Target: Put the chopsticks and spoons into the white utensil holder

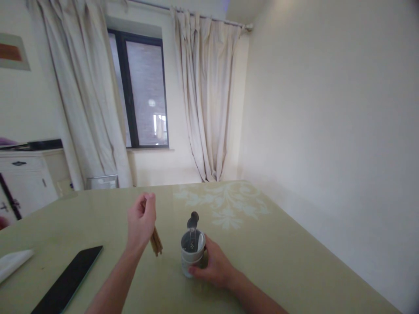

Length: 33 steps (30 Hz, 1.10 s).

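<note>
Left hand [141, 221] is closed around a small bundle of wooden chopsticks [156, 241], raised just above the table, tips angled down toward the lower centre of the frame. Right hand [216, 265] wraps the base of a white utensil cup [192, 257], fingers clamped on its lower wall, cup standing upright on the table at bottom centre, just right of the chopsticks. A metal spoon [193, 221] and what looks like a white spoon stick out of the cup's top. Judgement: chopsticks are light, stiff, smooth, prone to sliding against each other, so a mid-length pinch across the whole bundle seems best. Cup looks light and top-heavy with the cutlery in it, likely ceramic or plastic, can't tell which; a low grip on the wall steadies it. Surface is a glossy pale green table [294, 261] with a white floral print at centre, probably slick. Dark phone [68, 281] lies flat at lower left, white cloth or paper at far left edge. Room: curtained window [144, 91] upper left, white cabinet at left, bare wall on right.
</note>
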Available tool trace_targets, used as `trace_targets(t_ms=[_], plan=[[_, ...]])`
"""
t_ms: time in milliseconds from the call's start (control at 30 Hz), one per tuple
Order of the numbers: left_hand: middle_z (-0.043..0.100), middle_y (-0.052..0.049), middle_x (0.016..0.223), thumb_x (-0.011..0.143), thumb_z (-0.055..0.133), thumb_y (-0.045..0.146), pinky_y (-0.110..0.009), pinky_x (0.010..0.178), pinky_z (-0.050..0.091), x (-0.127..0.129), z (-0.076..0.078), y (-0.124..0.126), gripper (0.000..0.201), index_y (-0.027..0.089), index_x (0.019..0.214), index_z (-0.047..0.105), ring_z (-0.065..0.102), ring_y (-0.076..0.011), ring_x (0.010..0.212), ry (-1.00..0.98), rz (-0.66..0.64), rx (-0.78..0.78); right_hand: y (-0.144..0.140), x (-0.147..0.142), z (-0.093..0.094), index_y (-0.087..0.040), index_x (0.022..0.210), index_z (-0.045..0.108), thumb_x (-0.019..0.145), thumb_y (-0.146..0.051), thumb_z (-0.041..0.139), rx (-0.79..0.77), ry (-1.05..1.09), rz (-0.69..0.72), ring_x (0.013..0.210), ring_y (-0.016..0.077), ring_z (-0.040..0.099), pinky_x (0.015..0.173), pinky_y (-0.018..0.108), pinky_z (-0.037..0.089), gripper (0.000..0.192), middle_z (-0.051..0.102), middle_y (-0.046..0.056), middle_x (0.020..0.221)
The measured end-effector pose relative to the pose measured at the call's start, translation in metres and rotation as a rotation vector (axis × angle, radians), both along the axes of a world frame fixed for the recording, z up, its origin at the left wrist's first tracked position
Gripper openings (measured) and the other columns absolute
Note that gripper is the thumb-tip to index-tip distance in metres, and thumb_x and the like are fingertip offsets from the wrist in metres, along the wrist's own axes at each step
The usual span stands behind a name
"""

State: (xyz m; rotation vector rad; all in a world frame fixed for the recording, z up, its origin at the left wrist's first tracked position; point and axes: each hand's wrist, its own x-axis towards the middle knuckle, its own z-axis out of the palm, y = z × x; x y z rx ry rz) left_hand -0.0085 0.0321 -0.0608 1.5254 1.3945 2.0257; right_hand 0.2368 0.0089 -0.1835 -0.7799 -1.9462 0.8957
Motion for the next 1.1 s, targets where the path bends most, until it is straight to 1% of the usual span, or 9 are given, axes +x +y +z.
trace_targets(t_ms=[67,133,267,367,500,600,800,1000,1100], plan=[[0.035,0.009,0.055,0.099,0.051,0.058,-0.022,0.045,0.03,0.002,-0.035,0.007,0.046,0.025,0.069,0.04,0.036,-0.011,0.048,-0.004,0.012,-0.089,0.0,0.0,0.0,-0.021,0.136,0.059,0.069,-0.027,0.088,0.011,0.004,0.001,0.118,0.0306,0.066,0.104,0.044,0.051,0.073,0.071,0.012,0.13],[0.034,0.009,0.057,0.099,0.05,0.061,-0.023,0.047,0.029,0.005,-0.055,0.011,0.047,0.026,0.071,0.038,0.037,-0.0119,0.05,0.014,0.04,-0.154,0.0,0.0,0.001,-0.021,0.135,0.06,0.069,-0.025,0.088,0.022,0.014,0.005,0.118,0.0309,0.066,0.104,0.045,0.051,0.072,0.071,0.012,0.13],[0.038,0.008,0.06,0.1,0.046,0.064,-0.026,0.053,0.034,0.011,-0.064,0.019,0.045,0.026,0.076,0.041,0.044,-0.015,0.054,0.192,-0.031,-0.238,0.0,0.0,0.0,-0.021,0.136,0.059,0.073,-0.027,0.087,0.028,0.038,0.035,0.118,0.031,0.066,0.105,0.047,0.05,0.07,0.07,0.012,0.13],[0.053,0.003,0.065,0.103,0.038,0.06,-0.029,0.062,0.041,0.012,-0.073,0.03,0.041,0.025,0.085,0.049,0.058,-0.0199,0.062,0.429,-0.088,-0.39,0.001,-0.001,-0.002,-0.021,0.136,0.059,0.072,-0.028,0.087,0.032,0.025,0.012,0.118,0.0311,0.066,0.106,0.048,0.049,0.07,0.07,0.012,0.13],[0.072,-0.009,0.093,0.107,0.033,0.044,-0.035,0.075,0.047,0.011,-0.101,0.041,0.032,0.022,0.102,0.056,0.07,-0.027,0.086,0.822,0.063,-0.654,0.002,0.0,-0.005,-0.021,0.136,0.059,0.07,-0.029,0.089,0.028,0.011,-0.009,0.118,0.0308,0.065,0.108,0.048,0.048,0.074,0.07,0.012,0.131],[0.073,-0.015,0.115,0.105,0.039,0.037,-0.039,0.092,0.047,0.01,-0.12,0.044,0.029,0.019,0.107,0.06,0.068,-0.0292,0.109,1.088,0.02,-0.647,0.002,0.0,-0.005,-0.022,0.139,0.058,0.069,-0.029,0.089,0.02,0.021,0.001,0.12,0.0308,0.064,0.109,0.047,0.047,0.077,0.069,0.011,0.133],[0.072,-0.015,0.12,0.102,0.042,0.045,-0.04,0.099,0.045,0.006,-0.129,0.051,0.038,0.017,0.116,0.063,0.064,-0.03,0.116,1.077,-0.005,-0.668,-0.001,0.001,0.002,-0.022,0.14,0.057,0.07,-0.027,0.088,0.02,0.02,0.029,0.119,0.0299,0.064,0.108,0.044,0.047,0.077,0.068,0.01,0.134],[0.058,-0.021,0.145,0.1,0.032,0.063,-0.049,0.111,0.038,0.007,-0.139,0.063,0.067,0.013,0.133,0.06,0.051,-0.0374,0.136,1.134,0.078,-0.643,-0.003,0.001,0.004,-0.023,0.138,0.057,0.069,-0.026,0.088,0.004,0.033,0.025,0.118,0.0289,0.064,0.107,0.043,0.048,0.075,0.069,0.01,0.132],[0.05,-0.025,0.154,0.098,0.028,0.068,-0.051,0.119,0.031,0.002,-0.147,0.076,0.082,0.006,0.146,0.052,0.046,-0.0394,0.144,1.106,0.092,-0.731,-0.003,0.0,0.002,-0.023,0.137,0.059,0.068,-0.025,0.088,0.0,0.038,0.019,0.117,0.0288,0.065,0.106,0.043,0.049,0.075,0.07,0.009,0.13]])
